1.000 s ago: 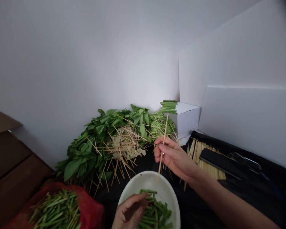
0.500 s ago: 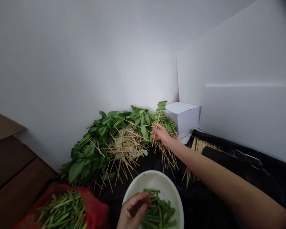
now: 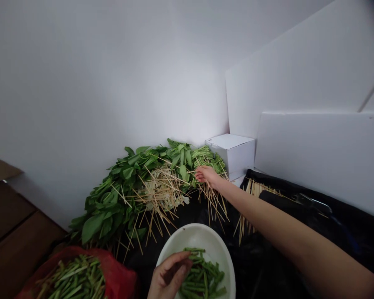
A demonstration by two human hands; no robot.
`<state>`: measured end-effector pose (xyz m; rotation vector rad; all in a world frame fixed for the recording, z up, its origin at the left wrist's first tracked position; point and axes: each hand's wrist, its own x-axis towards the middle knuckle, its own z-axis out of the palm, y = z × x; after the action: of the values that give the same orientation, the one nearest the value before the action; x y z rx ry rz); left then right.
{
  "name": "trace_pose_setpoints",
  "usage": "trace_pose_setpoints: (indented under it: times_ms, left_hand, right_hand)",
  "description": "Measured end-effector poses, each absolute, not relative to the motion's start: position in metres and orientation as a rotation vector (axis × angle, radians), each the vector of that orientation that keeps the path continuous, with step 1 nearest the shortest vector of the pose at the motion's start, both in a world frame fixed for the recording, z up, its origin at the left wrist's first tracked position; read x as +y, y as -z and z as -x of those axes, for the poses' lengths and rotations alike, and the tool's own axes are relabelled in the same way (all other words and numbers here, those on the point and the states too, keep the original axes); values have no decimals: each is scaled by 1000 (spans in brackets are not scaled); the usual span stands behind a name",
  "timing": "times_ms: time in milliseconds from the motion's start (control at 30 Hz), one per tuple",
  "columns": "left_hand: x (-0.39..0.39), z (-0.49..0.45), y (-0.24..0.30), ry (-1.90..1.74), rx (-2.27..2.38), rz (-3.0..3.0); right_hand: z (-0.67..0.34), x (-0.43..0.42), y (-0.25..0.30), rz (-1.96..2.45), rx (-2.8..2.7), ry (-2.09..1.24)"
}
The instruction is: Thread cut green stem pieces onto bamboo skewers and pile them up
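Observation:
Over the bowl's left side hangs my left hand (image 3: 170, 274), its thumb and forefinger curved with a gap between them and nothing visibly held. Cut green bean pieces (image 3: 204, 276) lie in the white bowl (image 3: 227, 255), one close to those fingertips. My right hand (image 3: 206, 175) reaches to the far pile, fingers loosely bent and apart, with no skewer showing in it. Beneath and behind it are skewered green stems (image 3: 205, 155), their bare wooden sticks (image 3: 212, 203) pointing toward me.
Skewered leafy greens (image 3: 112, 201) and pale, translucent skewered pieces (image 3: 162, 187) lie left of the hand. A red bag (image 3: 120, 272) holds cut stems. Bare skewers (image 3: 257, 189) rest on black plastic at right. A white box (image 3: 241, 153) stands behind.
The skewer of green pieces that my right hand held upright is no longer seen raised; the hand is lower against the pile. My left hand stays by the bowl. The view shifts slightly.

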<state>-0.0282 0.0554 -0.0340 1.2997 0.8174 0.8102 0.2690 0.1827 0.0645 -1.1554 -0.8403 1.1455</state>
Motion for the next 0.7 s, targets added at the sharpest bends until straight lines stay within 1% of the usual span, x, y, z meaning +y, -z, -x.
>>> trace_pose_setpoints:
  times_ms: [200, 400, 533, 700]
  left_hand:
    - [42, 13, 18, -889, 885, -1346]
    - [24, 8, -1, -922, 912, -1336]
    - [23, 7, -6, -921, 918, -1338]
    - [22, 7, -10, -917, 933, -1340]
  right_hand:
    - [-318, 148, -76, 1136, -983, -1107]
    - [-363, 106, -81, 1175, -1122, -991]
    - [-374, 93, -63, 1320, -1221, -806]
    - [-375, 102, -33, 1531, -1315, -584]
